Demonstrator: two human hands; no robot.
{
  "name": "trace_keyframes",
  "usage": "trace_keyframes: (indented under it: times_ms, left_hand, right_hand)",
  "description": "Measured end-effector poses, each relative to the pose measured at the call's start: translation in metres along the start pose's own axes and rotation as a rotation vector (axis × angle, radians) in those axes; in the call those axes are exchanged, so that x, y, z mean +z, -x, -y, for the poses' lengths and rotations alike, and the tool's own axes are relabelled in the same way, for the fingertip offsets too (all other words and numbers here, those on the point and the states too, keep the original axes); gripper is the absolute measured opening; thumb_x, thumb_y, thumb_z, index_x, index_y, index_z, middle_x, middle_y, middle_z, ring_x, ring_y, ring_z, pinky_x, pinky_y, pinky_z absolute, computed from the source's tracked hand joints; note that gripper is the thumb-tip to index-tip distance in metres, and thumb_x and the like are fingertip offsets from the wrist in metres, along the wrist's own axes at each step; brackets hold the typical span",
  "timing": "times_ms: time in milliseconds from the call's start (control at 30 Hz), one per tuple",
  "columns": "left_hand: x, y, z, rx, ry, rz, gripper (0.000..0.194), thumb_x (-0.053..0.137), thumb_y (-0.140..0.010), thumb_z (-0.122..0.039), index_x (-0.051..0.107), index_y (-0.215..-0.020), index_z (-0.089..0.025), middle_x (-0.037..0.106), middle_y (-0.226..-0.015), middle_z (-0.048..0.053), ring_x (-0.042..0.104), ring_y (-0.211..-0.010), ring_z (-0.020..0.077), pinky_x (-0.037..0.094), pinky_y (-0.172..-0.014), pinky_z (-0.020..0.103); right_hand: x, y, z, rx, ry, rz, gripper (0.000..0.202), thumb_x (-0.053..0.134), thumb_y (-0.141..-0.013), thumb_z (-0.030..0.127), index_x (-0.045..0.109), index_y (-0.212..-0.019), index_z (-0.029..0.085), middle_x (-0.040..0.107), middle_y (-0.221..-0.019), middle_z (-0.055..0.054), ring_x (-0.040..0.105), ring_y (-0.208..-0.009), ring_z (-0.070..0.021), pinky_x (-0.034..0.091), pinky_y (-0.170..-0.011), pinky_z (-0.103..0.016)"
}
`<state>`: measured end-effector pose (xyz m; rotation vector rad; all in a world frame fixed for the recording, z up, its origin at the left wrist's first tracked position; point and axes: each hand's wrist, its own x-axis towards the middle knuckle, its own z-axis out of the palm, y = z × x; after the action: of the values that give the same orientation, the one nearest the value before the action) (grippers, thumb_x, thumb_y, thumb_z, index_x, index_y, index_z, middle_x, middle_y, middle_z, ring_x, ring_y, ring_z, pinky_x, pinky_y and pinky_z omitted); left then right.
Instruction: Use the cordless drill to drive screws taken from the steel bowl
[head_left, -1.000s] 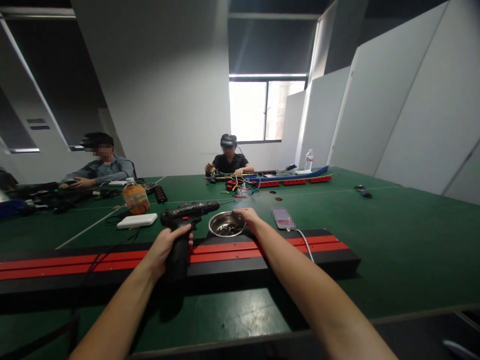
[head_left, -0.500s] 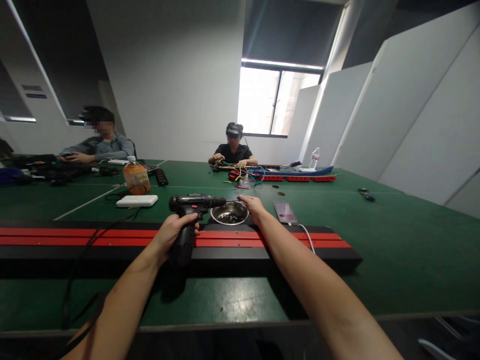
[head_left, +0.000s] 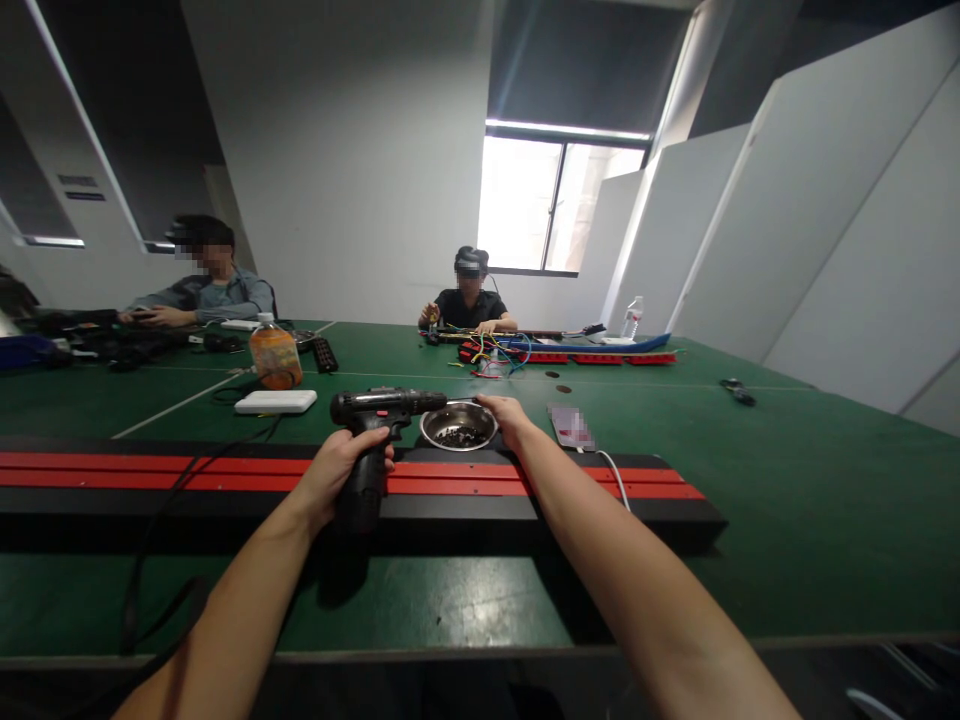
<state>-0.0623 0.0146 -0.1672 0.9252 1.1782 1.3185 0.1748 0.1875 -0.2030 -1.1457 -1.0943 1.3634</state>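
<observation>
My left hand (head_left: 351, 465) is wrapped round the grip of a black cordless drill (head_left: 364, 408), which lies level and points right. A thin bit (head_left: 459, 401) runs from its chuck above the near side of a shiny metal bowl (head_left: 425, 432). Small dark screws (head_left: 461, 438) lie in the bowl. At the bit's tip, the fingers of my right hand (head_left: 506, 415) are pinched together; whatever is between them is too small to make out. Below both hands stretches a long black beam with red strips (head_left: 442, 478).
On the green table (head_left: 787, 470) are a phone (head_left: 571, 427) with a white cable, a white power bank (head_left: 275, 402) and an orange drink bottle (head_left: 275, 355). Across the table, a person (head_left: 471, 300) handles coloured wires (head_left: 517, 350). Another person (head_left: 217, 285) sits at left.
The drill has shifted slightly left, and more of its bit shows between the chuck and my right fingers. Across the table, one person's hand has risen a little.
</observation>
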Motion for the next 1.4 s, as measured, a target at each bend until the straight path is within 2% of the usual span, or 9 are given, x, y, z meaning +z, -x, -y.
trace_keyframes:
  times_ms: [433,800,1000,1167,1300,1400]
  left_hand:
    - [-0.003,0.002,0.002,-0.005,-0.029,0.002,0.024,0.075,-0.079,-0.033,0.067,-0.08,-0.01,0.069,-0.071,0.009,0.065,-0.057,0.0161,0.056,-0.049,0.026]
    - [-0.001,0.002,0.001,0.003,-0.005,-0.003,0.023,0.076,-0.077,-0.031,0.067,-0.082,-0.01,0.07,-0.073,0.008,0.067,-0.058,0.0161,0.057,-0.049,0.026]
    - [-0.001,0.003,0.0,0.009,-0.008,0.005,0.024,0.078,-0.076,-0.031,0.067,-0.082,-0.011,0.071,-0.073,0.008,0.067,-0.057,0.0167,0.057,-0.049,0.028]
    - [-0.001,0.003,-0.001,0.001,-0.018,0.021,0.025,0.078,-0.075,-0.032,0.068,-0.081,-0.01,0.071,-0.072,0.009,0.066,-0.056,0.0168,0.057,-0.049,0.027]
    - [0.003,0.004,0.001,-0.011,-0.032,0.023,0.025,0.077,-0.076,-0.033,0.068,-0.079,-0.01,0.07,-0.068,0.009,0.066,-0.055,0.0171,0.055,-0.048,0.027]
    - [0.005,0.011,-0.007,0.019,-0.028,-0.013,0.023,0.075,-0.077,-0.033,0.067,-0.079,-0.011,0.068,-0.065,0.007,0.064,-0.054,0.0159,0.054,-0.048,0.025]
  right_hand:
    - [0.003,0.009,0.007,0.035,-0.06,-0.015,0.01,0.07,-0.082,0.022,0.069,-0.077,0.013,0.071,-0.07,-0.004,0.064,-0.061,-0.0154,0.051,-0.061,-0.027]
    - [0.003,0.013,0.009,0.048,-0.078,0.029,0.01,0.069,-0.082,0.022,0.068,-0.08,0.013,0.071,-0.07,-0.005,0.064,-0.061,-0.016,0.05,-0.06,-0.026]
    - [0.002,0.01,0.01,0.078,-0.074,-0.013,0.014,0.067,-0.083,0.029,0.068,-0.081,0.015,0.071,-0.074,-0.004,0.063,-0.064,-0.015,0.048,-0.059,-0.024]
    - [0.003,0.009,0.007,0.057,-0.008,-0.004,0.012,0.073,-0.077,0.025,0.067,-0.078,0.015,0.071,-0.071,-0.004,0.063,-0.063,-0.0166,0.049,-0.059,-0.027]
    - [0.002,0.006,0.006,0.068,-0.03,-0.009,0.01,0.071,-0.078,0.024,0.067,-0.078,0.015,0.07,-0.07,-0.004,0.062,-0.061,-0.0155,0.048,-0.057,-0.026]
    - [0.001,0.002,0.008,0.09,-0.03,-0.094,0.008,0.07,-0.077,0.022,0.067,-0.078,0.015,0.067,-0.066,-0.002,0.059,-0.057,-0.013,0.046,-0.053,-0.024]
